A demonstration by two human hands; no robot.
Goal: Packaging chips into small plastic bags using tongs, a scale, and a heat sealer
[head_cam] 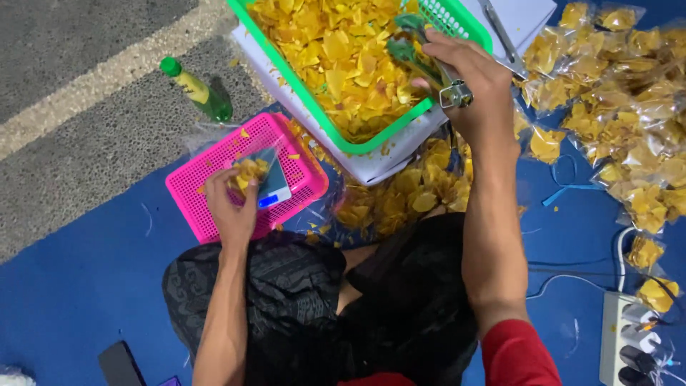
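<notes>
My left hand (230, 209) holds a clear plastic bag of yellow chips (250, 171) on a small digital scale (274, 191), which rests on an upturned pink basket (300, 161). My right hand (468, 78) grips green-tipped metal tongs (414, 50) whose ends reach into the yellow chips (336, 57) filling a green basket (325, 125). The green basket sits on a white box (375, 166).
Several sealed bags of chips (629, 107) lie piled at the right on the blue mat (78, 286). A big clear bag of chips (407, 196) lies before my knees. A green bottle (198, 91) lies on the grey floor. A power strip (629, 343) sits bottom right.
</notes>
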